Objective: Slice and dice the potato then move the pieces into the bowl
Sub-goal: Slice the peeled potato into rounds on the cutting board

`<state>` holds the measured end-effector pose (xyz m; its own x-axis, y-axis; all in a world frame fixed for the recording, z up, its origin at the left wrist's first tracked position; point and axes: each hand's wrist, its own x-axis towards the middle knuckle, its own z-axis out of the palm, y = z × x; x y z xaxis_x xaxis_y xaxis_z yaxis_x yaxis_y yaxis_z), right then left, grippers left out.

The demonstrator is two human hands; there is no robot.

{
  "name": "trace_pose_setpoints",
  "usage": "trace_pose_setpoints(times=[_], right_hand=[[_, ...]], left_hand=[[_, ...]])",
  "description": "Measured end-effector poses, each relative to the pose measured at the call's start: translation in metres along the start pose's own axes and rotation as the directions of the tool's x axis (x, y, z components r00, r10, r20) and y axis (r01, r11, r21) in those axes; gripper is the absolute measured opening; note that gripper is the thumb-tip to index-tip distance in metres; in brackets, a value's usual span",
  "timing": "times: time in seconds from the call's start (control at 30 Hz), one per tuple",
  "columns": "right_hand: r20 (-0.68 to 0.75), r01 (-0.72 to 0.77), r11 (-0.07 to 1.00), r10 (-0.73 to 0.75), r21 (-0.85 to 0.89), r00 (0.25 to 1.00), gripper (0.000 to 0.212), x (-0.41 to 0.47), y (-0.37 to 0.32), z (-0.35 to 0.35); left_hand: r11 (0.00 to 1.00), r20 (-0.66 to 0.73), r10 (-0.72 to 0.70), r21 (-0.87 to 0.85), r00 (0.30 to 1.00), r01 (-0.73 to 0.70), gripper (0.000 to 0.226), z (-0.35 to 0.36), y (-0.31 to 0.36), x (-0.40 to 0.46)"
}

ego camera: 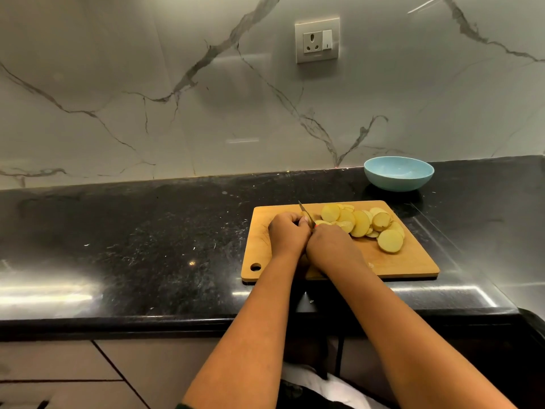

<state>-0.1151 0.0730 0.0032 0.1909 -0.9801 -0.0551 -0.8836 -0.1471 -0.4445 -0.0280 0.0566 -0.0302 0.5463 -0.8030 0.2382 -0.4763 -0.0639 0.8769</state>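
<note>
Two bare forearms reach up from the bottom of the frame over the edge of a black speckled counter (132,246) to a wooden cutting board (413,261) right of centre. The left hand (287,231) is curled, knuckles up, over what is left of the potato, which its fingers hide. The right hand (331,246), touching the left, is closed around the handle of a knife (305,213), whose thin blade points away toward the wall. Just beyond and to the right of the hands, pale yellow potato slices (361,222) lie overlapping in a loose heap on the board, round, thin-skinned and moist-looking. Farther back, near the wall, stands a light blue bowl (398,180), apart from the board. A socket plate (317,39) sits high on the marble backsplash.
</note>
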Motion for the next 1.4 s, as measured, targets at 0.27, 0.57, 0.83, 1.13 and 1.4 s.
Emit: trace_pose_setpoints(times=[0.27,0.57,0.83,1.13,1.4], right_hand=[[0.032,0.009,0.986,-0.004,-0.165,0.999,0.023,-0.004,0.003,0.0],[0.118,-0.019,0.976,0.045,-0.216,0.992,0.022,-0.005,0.013,-0.008],[0.287,0.078,0.953,0.01,-0.293,0.958,0.027,-0.015,0.053,-0.052],[-0.065,0.004,1.0,-0.004,-0.004,0.998,0.042,-0.007,0.089,-0.06],[-0.283,0.055,0.994,-0.026,0.095,0.959,0.037,0.018,0.119,-0.058]], left_hand=[[0.994,-0.002,-0.057,-0.088,0.998,0.056,0.018,0.001,-0.001,-0.001],[0.979,-0.005,-0.135,-0.156,0.991,0.132,0.01,-0.001,-0.002,0.0],[0.988,-0.001,-0.126,-0.096,0.992,0.125,0.037,-0.007,0.005,-0.011],[0.986,0.024,-0.097,-0.136,0.995,0.1,0.032,-0.008,0.001,-0.01],[1.0,0.348,0.018,-0.012,0.937,-0.014,0.025,-0.002,0.007,-0.007]])
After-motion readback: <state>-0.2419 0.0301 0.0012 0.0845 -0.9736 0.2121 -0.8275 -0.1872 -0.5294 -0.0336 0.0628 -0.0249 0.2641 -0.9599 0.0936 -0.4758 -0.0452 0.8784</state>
